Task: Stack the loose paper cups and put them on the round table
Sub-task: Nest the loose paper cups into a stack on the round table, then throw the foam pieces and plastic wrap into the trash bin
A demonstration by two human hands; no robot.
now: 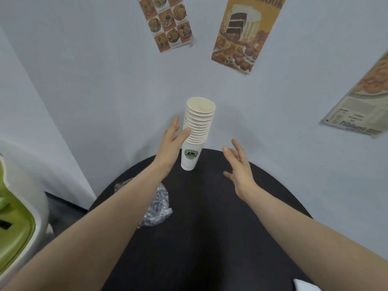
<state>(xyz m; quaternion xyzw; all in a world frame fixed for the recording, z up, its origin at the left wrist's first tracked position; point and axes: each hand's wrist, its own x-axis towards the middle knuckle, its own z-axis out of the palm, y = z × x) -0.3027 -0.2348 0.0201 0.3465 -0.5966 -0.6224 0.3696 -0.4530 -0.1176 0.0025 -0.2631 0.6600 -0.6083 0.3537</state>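
Black tabletop: the round table (210,227) fills the lower middle of the head view, its near edge cut off by the frame.
Hidden or cut off: a crumpled clear plastic bag (156,203) lies at about 9 o'clock on the table, partly covered by the left forearm; its contents cannot be made out. A white thing (305,285) at the bottom edge is cropped. A green and white chair (14,223) is cut by the left edge.
Cups: the stack of paper cups (196,133) is white, with cream insides, many rolled rims packed close, and a green round logo on the lowest cup.
Place: at 12 o'clock on the table, near its far edge, standing on its base.
Axis: long axis upright, leaning slightly to the right, mouth upward.
Left hand (172,143): fingers straight and spread, just beside the stack's left flank, thumb against the rims.
Right hand (239,164): fingers apart and relaxed, holding nothing, apart from the stack at about 3 o'clock.
Wall: food posters (241,32) hang above.
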